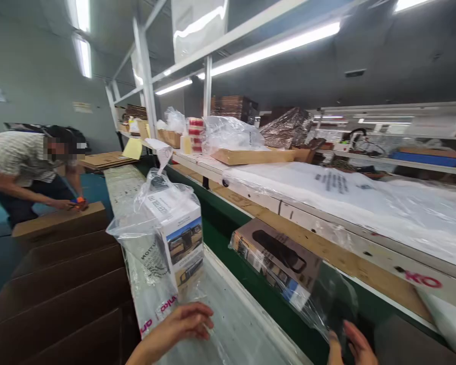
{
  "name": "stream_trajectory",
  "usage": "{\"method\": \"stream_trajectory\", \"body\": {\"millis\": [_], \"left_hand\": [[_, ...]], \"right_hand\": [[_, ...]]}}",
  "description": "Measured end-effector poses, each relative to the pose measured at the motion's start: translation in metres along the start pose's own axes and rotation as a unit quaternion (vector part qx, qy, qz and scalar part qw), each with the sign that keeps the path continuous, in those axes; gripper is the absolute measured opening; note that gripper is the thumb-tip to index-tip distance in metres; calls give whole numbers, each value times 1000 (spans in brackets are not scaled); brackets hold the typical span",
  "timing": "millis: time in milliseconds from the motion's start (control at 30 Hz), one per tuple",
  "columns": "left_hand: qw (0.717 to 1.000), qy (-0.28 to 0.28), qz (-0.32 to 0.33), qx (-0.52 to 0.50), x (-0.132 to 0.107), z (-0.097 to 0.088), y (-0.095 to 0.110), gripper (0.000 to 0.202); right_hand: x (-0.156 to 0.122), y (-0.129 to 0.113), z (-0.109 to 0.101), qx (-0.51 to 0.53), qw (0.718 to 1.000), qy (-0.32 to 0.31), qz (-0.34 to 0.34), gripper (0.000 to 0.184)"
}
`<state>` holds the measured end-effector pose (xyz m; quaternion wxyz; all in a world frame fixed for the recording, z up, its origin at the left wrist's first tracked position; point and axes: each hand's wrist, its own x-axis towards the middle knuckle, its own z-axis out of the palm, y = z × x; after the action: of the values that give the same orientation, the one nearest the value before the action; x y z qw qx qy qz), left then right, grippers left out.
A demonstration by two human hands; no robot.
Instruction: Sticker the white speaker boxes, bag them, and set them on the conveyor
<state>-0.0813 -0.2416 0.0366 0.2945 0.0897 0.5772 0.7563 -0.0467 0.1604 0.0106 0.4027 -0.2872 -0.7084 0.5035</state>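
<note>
My left hand [175,327] hovers over the pale metal ledge with its fingers loosely bent and apart, holding nothing. Just beyond it stands an upright white printed box [184,238] in a clear plastic bag [131,230], whose loose open end is bunched at the top. At the lower right, my right hand [351,347] is at the near end of another clear bag [336,294], thumb and fingers apart. Inside that bag, a brown printed box [277,253] with a dark product picture lies on the green conveyor belt. Whether my right fingers touch the film is unclear.
Brown cartons [61,284] stand in a row on the left. Beyond them a person [23,172] bends over a carton, holding an orange-and-blue tool [79,202]. A shelf on the right carries plastic bags [327,185], a cardboard tray [254,156] and tape rolls [195,134].
</note>
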Motion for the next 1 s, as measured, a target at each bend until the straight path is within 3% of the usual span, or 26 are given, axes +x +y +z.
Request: {"method": "stream_trajectory", "body": {"millis": [67,133,233,333,400,433,500,533,633,767,900,1000], "left_hand": [[990,127,-3,-67,-34,-24,-36,47],[973,201,-5,-115,-54,-40,-64,46],[959,235,6,-160,-62,-46,-86,46],[957,231,14,-176,-55,-39,-90,53],[962,209,19,-175,-49,-32,-89,57],[965,196,26,-172,-46,-29,-88,59],[967,185,41,-171,-43,-23,-89,61],[966,187,44,-173,-43,-20,-90,62],[959,208,30,-189,-46,-18,-92,64],[933,306,63,-179,-53,-40,-77,72],[883,433,141,-110,-41,-82,-37,87],[897,407,159,-72,-9,-98,-8,99]], "right_hand": [[-26,-38,26,12,991,-123,-55,57],[-57,-98,62,16,954,-267,-133,70],[-94,-209,123,15,873,-402,-275,100],[-114,-305,180,19,826,-438,-355,125],[-120,-343,212,-7,802,-461,-380,102],[-121,-353,224,-11,797,-466,-385,77],[-120,-357,239,-4,806,-458,-375,29],[-118,-354,242,4,820,-443,-363,22],[-102,-335,227,24,864,-390,-316,34],[-77,-303,176,46,899,-347,-263,44],[-75,-257,111,69,942,-274,-182,44],[-94,-212,61,83,956,-271,-70,47]]}}
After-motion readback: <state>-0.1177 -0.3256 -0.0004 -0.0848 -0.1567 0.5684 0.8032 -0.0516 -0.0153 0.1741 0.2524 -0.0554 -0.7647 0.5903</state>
